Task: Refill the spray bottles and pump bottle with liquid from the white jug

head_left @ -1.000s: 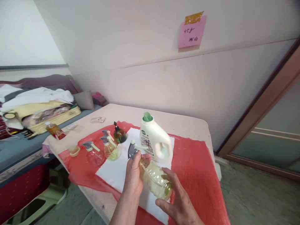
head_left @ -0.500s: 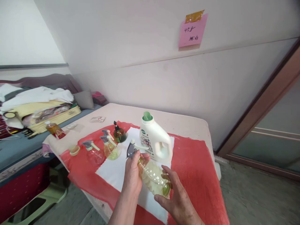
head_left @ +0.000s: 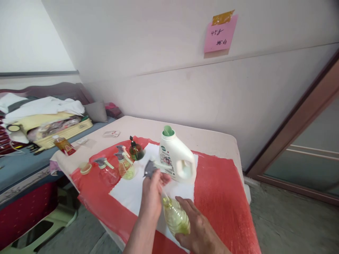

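Note:
My left hand (head_left: 153,192) is closed around a grey spray head (head_left: 150,168), whose thin tube runs down toward the bottle neck. My right hand (head_left: 194,224) grips a clear yellow-green ribbed bottle (head_left: 173,213), tilted with its open neck up and to the left. The bottle and spray head are apart except for the tube at the neck. Just behind stands a white detergent jug (head_left: 173,150) with a green spout. To the left are a pink spray bottle (head_left: 108,173), a yellow-green spray bottle (head_left: 126,167) and a dark green pump bottle (head_left: 136,150).
A white cloth (head_left: 127,195) lies over a red cloth (head_left: 219,197) on the table. A round lidded jar (head_left: 85,168) and an amber bottle (head_left: 63,145) are at the left. A stool (head_left: 59,215) stands beside the table; a wall with a pink note (head_left: 221,33) rises behind.
The spray head has come off the bottle, its tube now showing between them. My right hand has closed on the bottle and drawn it down, away from my left hand.

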Available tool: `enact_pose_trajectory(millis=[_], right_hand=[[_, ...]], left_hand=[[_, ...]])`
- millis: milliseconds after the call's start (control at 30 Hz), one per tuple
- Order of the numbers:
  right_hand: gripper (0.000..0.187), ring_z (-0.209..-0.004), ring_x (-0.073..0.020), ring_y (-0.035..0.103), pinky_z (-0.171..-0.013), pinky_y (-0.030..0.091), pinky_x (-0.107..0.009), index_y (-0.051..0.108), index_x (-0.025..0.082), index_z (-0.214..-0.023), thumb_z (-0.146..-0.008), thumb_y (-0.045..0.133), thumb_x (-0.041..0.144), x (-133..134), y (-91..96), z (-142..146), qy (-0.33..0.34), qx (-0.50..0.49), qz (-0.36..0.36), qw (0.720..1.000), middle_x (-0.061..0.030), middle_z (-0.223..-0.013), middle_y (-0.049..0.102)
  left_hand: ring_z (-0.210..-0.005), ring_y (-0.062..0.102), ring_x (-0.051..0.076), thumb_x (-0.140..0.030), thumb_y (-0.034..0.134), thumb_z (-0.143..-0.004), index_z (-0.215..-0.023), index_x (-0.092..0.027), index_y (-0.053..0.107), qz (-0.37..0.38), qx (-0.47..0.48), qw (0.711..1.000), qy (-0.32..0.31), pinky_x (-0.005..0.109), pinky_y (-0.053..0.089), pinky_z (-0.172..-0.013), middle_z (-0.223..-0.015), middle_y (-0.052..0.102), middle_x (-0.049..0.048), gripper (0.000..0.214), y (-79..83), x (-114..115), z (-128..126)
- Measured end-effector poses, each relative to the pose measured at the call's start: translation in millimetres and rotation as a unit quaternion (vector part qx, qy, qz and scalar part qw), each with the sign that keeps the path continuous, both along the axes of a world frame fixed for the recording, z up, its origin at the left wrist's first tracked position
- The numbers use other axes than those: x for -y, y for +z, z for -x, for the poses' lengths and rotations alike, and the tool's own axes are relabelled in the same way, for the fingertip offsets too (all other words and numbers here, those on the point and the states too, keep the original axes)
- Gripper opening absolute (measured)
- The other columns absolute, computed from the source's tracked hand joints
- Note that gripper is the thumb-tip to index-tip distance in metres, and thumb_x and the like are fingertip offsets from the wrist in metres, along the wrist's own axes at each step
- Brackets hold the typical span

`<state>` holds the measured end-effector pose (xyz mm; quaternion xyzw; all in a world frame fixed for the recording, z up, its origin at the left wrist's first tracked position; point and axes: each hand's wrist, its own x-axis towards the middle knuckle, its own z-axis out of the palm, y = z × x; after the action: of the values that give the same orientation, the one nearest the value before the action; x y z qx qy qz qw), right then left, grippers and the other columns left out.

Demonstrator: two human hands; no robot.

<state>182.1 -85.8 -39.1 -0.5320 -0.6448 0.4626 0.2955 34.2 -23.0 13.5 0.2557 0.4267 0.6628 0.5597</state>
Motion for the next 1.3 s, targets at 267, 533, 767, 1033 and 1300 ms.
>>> enact_pose_trajectory(millis=[267, 533, 767, 1033, 1300], right_hand=[[0.069, -0.120, -0.0263, 0.054, -0.101, 0.044, -0.043, 0.039, 0.025, -0.132, -0.069, 0.064, 0.032, -13.8, -22.8, -6.6, -0.113, -0.010, -0.077, 0.991, -0.0082, -0.129, 0.056], [0.070, -0.121, -0.0257, 0.053, -0.104, 0.043, -0.045, 0.038, 0.026, -0.136, -0.071, 0.066, 0.027, -27.2, -50.9, 28.7, -0.129, -0.030, -0.118, 0.984, -0.0074, -0.131, 0.055], [0.071, -0.125, -0.0275, 0.050, -0.107, 0.041, -0.049, 0.035, 0.026, -0.139, -0.075, 0.065, 0.030, -46.0, -66.6, 56.4, -0.147, -0.026, -0.147, 0.978, -0.0094, -0.133, 0.052], [0.078, -0.132, -0.0290, 0.044, -0.109, 0.037, -0.050, 0.033, 0.025, -0.143, -0.073, 0.067, 0.032, -46.8, -82.0, 61.5, -0.139, -0.015, -0.155, 0.978, -0.0110, -0.139, 0.049], [0.075, -0.140, -0.0319, 0.034, -0.113, 0.030, -0.053, 0.037, 0.020, -0.144, -0.082, 0.055, 0.059, -39.3, -42.6, 37.1, -0.223, -0.065, -0.086, 0.969, -0.0143, -0.150, 0.039]], left_hand=[[-0.072, 0.062, 0.011, -0.039, 0.068, -0.077, -0.078, -0.019, 0.050, 0.036, 0.120, 0.948, 0.293, 0.026, 0.051, -0.079, -0.074, 0.059, -0.0001, 0.027, 11.6, -18.2, 73.2], [-0.067, 0.061, 0.012, -0.035, 0.073, -0.073, -0.083, -0.016, 0.060, 0.013, 0.088, 0.956, 0.281, 0.027, 0.051, -0.073, -0.070, 0.061, -0.0007, 0.024, 10.4, -16.7, 63.7], [-0.067, 0.062, 0.013, -0.035, 0.071, -0.074, -0.080, -0.015, 0.062, -0.011, 0.045, 0.949, 0.311, 0.030, 0.051, -0.074, -0.068, 0.063, 0.0001, 0.023, 13.2, -15.6, 72.2], [-0.070, 0.063, 0.013, -0.036, 0.069, -0.075, -0.078, -0.014, 0.062, -0.020, 0.049, 0.936, 0.349, 0.030, 0.051, -0.075, -0.070, 0.064, 0.0010, 0.023, 15.4, -20.6, 93.2], [-0.069, 0.062, 0.013, -0.036, 0.071, -0.074, -0.077, -0.016, 0.060, -0.012, 0.081, 0.937, 0.341, 0.031, 0.051, -0.076, -0.068, 0.063, 0.0004, 0.023, 13.9, -21.7, 97.5]])
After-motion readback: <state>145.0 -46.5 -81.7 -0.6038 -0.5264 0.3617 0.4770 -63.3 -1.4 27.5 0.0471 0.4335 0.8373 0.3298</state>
